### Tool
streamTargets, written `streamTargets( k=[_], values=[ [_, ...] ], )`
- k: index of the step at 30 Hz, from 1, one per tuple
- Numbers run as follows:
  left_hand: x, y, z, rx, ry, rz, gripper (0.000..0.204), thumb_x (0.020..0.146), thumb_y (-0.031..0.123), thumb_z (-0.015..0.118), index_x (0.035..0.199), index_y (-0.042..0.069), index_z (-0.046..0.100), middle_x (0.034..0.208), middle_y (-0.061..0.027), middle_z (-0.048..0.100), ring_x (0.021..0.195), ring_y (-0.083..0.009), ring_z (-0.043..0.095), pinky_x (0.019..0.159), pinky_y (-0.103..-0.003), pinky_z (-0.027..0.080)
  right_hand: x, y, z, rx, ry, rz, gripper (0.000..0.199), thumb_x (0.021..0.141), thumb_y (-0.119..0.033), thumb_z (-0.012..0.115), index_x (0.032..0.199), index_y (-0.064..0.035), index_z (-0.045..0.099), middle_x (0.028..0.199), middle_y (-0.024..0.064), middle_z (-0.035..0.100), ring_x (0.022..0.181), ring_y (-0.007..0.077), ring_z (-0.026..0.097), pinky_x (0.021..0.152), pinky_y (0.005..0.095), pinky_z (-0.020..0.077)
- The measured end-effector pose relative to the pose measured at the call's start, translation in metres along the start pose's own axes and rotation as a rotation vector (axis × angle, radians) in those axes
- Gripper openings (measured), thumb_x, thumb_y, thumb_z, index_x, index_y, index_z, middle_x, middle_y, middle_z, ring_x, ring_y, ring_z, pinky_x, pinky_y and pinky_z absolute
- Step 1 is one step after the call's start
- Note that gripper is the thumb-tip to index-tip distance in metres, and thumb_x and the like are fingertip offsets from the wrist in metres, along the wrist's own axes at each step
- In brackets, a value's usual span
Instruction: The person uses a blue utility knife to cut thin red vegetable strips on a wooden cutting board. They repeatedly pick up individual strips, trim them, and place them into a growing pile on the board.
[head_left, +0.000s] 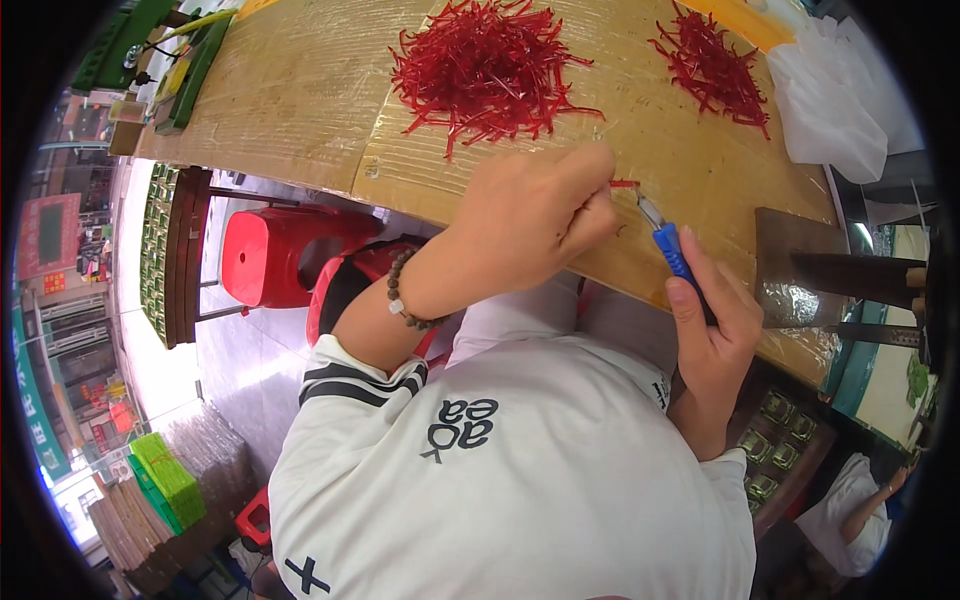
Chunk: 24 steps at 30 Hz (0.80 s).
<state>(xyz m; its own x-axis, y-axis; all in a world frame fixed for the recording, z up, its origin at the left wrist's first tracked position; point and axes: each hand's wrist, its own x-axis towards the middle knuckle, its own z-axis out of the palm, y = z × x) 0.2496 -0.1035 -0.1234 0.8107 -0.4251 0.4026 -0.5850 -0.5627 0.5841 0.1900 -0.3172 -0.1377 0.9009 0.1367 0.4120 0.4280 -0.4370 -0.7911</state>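
Observation:
My left hand (540, 210) is closed in a pinch just above the table, with a beaded bracelet at its wrist. From its fingertips sticks out the end of a thin red strip (624, 184); the rest of it is hidden by the fingers. My right hand (722, 325) grips a blue-handled craft knife (672, 247), its metal tip pointing up and left, close beside the strip's end. Whether tip and strip touch, I cannot tell. Beyond my left hand lies a large heap of thin red strips (485, 70). A smaller heap of red strips (712, 72) lies farther right.
The table's wooden top (290, 110) has a glossy film over it. A white plastic bag (825, 100) sits at the right, a green metal device (190, 90) far left. Red stools (262, 258) stand below the left edge. Another person (850, 510) is at the lower right.

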Motion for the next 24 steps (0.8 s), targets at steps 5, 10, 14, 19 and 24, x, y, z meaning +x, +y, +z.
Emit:
streamTargets(
  k=[5, 10, 14, 19, 24],
  values=[
    [-0.007, -0.002, 0.010, -0.107, 0.097, -0.050, 0.003, 0.078, -0.001, 0.059, 0.079, 0.000, 0.056, 0.062, -0.0104, 0.048, 0.051, -0.0213, 0.047, 0.048, -0.031, 0.039, 0.003, -0.002, -0.003, 0.020, -0.075, 0.032, 0.034, 0.084, -0.008, 0.070, 0.117, -0.0015, 0.067, 0.065, 0.0077, 0.053, 0.056, 0.0140, 0.044, 0.052, 0.0270, 0.0366],
    [-0.008, -0.004, 0.012, -0.114, 0.120, -0.041, 0.006, 0.076, 0.002, 0.062, 0.076, 0.002, 0.057, 0.061, -0.0082, 0.050, 0.051, -0.0217, 0.050, 0.047, -0.032, 0.038, 0.003, -0.003, -0.001, -0.014, -0.067, 0.052, 0.034, 0.084, -0.008, 0.071, 0.117, -0.0033, 0.067, 0.062, 0.0070, 0.048, 0.053, 0.0147, 0.041, 0.050, 0.0281, 0.0344],
    [-0.009, -0.004, 0.010, -0.077, 0.087, -0.020, 0.006, 0.073, -0.001, 0.062, 0.075, 0.000, 0.056, 0.062, -0.0080, 0.049, 0.051, -0.0191, 0.048, 0.047, -0.030, 0.037, 0.002, -0.004, 0.001, -0.048, -0.073, 0.050, 0.033, 0.083, -0.008, 0.071, 0.116, -0.0042, 0.068, 0.062, 0.0079, 0.050, 0.052, 0.0166, 0.043, 0.049, 0.0295, 0.0360],
    [-0.011, -0.008, 0.011, -0.055, 0.085, 0.027, 0.010, 0.068, 0.000, 0.064, 0.071, 0.003, 0.054, 0.062, -0.0075, 0.048, 0.052, -0.0211, 0.048, 0.047, -0.031, 0.037, 0.005, -0.011, -0.001, -0.083, -0.126, 0.106, 0.033, 0.083, -0.007, 0.070, 0.116, -0.0022, 0.068, 0.063, 0.0076, 0.049, 0.056, 0.0147, 0.043, 0.053, 0.0284, 0.0354],
    [-0.012, -0.009, 0.013, 0.074, 0.125, 0.114, 0.015, 0.062, 0.003, 0.067, 0.068, 0.006, 0.053, 0.060, -0.0067, 0.046, 0.053, -0.0229, 0.048, 0.048, -0.033, 0.036, 0.004, -0.011, 0.003, -0.201, -0.126, 0.053, 0.032, 0.084, -0.006, 0.069, 0.116, -0.0025, 0.067, 0.062, 0.0072, 0.044, 0.054, 0.0149, 0.040, 0.051, 0.0290, 0.0332]
  ],
)
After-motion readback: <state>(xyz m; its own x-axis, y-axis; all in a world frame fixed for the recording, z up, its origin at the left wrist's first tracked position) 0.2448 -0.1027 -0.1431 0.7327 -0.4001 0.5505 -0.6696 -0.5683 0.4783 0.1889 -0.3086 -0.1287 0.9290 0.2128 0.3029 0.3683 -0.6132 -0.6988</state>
